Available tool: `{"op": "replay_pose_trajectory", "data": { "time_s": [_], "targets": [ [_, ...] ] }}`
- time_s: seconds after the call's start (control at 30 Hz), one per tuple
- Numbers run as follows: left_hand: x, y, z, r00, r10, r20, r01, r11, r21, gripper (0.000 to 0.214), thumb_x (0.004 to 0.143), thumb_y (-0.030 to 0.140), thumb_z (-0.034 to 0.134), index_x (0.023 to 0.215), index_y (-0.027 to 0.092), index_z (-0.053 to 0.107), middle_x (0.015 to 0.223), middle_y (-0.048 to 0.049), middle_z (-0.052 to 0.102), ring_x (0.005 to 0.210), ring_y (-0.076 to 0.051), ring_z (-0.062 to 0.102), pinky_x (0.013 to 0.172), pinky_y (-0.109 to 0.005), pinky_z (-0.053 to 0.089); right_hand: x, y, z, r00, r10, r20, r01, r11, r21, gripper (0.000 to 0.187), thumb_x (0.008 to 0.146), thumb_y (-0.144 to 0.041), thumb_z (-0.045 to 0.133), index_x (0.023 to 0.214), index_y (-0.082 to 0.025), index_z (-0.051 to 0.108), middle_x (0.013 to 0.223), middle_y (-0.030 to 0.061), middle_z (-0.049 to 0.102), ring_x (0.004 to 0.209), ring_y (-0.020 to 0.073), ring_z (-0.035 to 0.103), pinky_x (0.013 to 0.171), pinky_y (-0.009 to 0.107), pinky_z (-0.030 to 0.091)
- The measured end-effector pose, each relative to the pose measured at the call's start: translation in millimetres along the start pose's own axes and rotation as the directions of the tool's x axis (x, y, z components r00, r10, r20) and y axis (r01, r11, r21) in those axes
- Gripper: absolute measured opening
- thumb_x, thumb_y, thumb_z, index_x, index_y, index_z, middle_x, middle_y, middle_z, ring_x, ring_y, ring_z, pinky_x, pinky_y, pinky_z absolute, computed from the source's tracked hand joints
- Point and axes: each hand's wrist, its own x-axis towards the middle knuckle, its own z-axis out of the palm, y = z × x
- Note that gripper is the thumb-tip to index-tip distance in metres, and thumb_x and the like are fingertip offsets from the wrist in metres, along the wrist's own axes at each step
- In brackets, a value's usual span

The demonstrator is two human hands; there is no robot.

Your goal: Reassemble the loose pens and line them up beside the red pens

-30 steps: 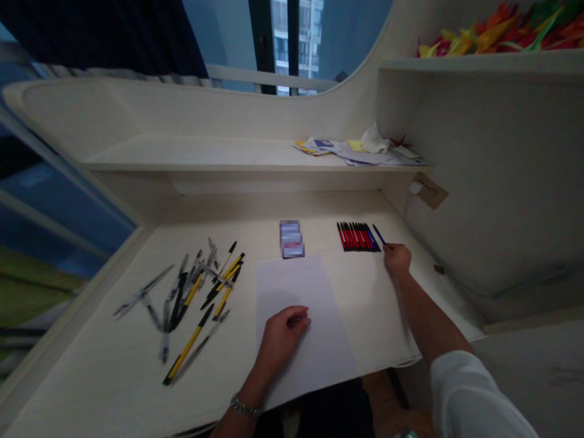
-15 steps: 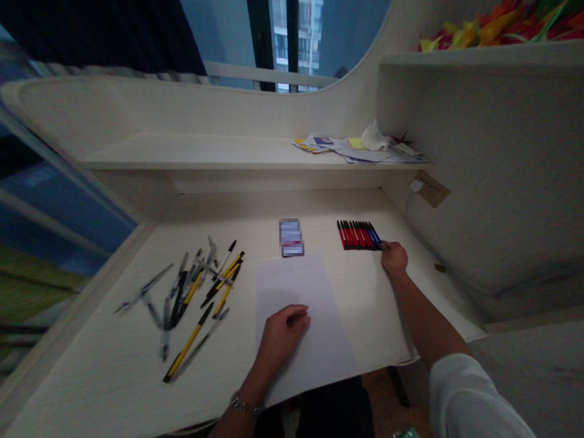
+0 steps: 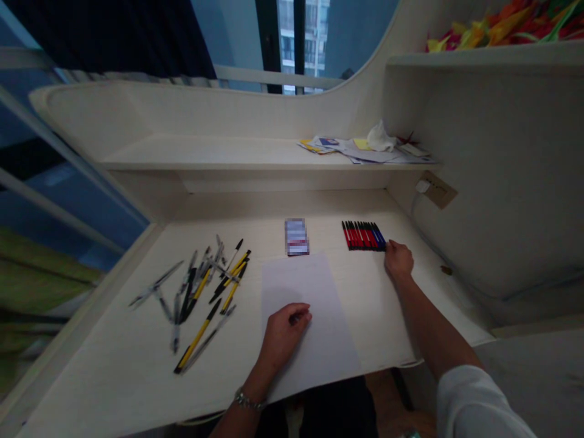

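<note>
Your last blue pen (image 3: 380, 236) has closed up to the pen row (image 3: 360, 236) on the desk (image 3: 374, 316), apparently for an even line, with your right hand (image 3: 399, 260) at its near end, grip unclear, and your left hand (image 3: 283, 336) loosely curled, empty, over the paper (image 3: 305, 281).

I see the right hand (image 3: 399, 260) at the blue end of a neat row of pens (image 3: 362, 236) on the tabletop (image 3: 328, 208). The left hand (image 3: 283, 334), loosely curled, rests on the paper (image 3: 303, 283); scattered pens (image 3: 201, 289), some yellow, lie to its left.
</note>
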Motion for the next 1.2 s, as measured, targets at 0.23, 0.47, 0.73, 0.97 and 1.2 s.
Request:
{"op": "replay_pose_trajectory", "data": {
  "time_s": [0.23, 0.47, 0.73, 0.97, 1.2],
  "targets": [
    [-9, -2, -12.6, 0.994, -0.003, -0.111, 0.003, 1.000, 0.001, 0.022, 0.082, 0.031, 0.059, 0.097, 0.021, 0.071, 0.096, -0.0036, 0.073, 0.086, -0.017, 0.067, 0.081, -0.030, 0.053, -104, -64, -10, 0.828, -0.552, 0.099, 0.500, 0.806, 0.317, 0.034, 0.091, -0.036, 0.042, 0.105, -0.018, 0.068, 0.104, 0.0093, 0.066, 0.095, 0.0211, 0.056, 0.088, 0.034, 0.041],
    [-21, -6, -30.2, 0.978, 0.023, -0.208, -0.011, 0.998, 0.060, 0.020, 0.084, 0.031, 0.057, 0.094, 0.022, 0.071, 0.094, -0.0018, 0.073, 0.085, -0.016, 0.067, 0.080, -0.028, 0.052, -188, -109, 4, 0.632, -0.745, 0.214, 0.643, 0.658, 0.393, 0.025, 0.089, -0.032, 0.050, 0.102, -0.022, 0.068, 0.100, 0.0087, 0.064, 0.095, 0.0229, 0.054, 0.086, 0.036, 0.042],
    [-9, -37, -120.9, 0.891, 0.024, -0.454, 0.180, 0.899, 0.400, 0.028, 0.087, 0.034, 0.050, 0.099, 0.019, 0.070, 0.097, -0.0055, 0.072, 0.086, -0.018, 0.065, 0.082, -0.030, 0.049, -188, -104, 18, 0.657, -0.739, 0.147, 0.642, 0.651, 0.405, 0.025, 0.087, -0.033, 0.052, 0.101, -0.023, 0.069, 0.101, 0.0085, 0.061, 0.095, 0.0240, 0.053, 0.085, 0.039, 0.043],
    [5, -60, -177.4, 0.825, -0.041, -0.564, 0.483, 0.571, 0.664, 0.031, 0.087, 0.031, 0.045, 0.100, 0.016, 0.070, 0.097, -0.0131, 0.068, 0.093, -0.025, 0.062, 0.083, -0.034, 0.046, -187, -103, 19, 0.658, -0.736, 0.159, 0.633, 0.655, 0.412, 0.027, 0.087, -0.036, 0.051, 0.102, -0.023, 0.069, 0.101, 0.0080, 0.060, 0.094, 0.0234, 0.053, 0.085, 0.038, 0.044],
    [8, -66, -172.9, 0.814, -0.137, -0.565, 0.543, 0.524, 0.656, 0.034, 0.084, 0.034, 0.046, 0.099, 0.016, 0.070, 0.099, -0.0166, 0.068, 0.090, -0.028, 0.063, 0.073, -0.035, 0.048, -188, -104, 18, 0.668, -0.724, 0.174, 0.610, 0.666, 0.430, 0.026, 0.087, -0.035, 0.051, 0.101, -0.023, 0.069, 0.102, 0.0080, 0.060, 0.094, 0.0241, 0.053, 0.086, 0.040, 0.044]
  ]
}}
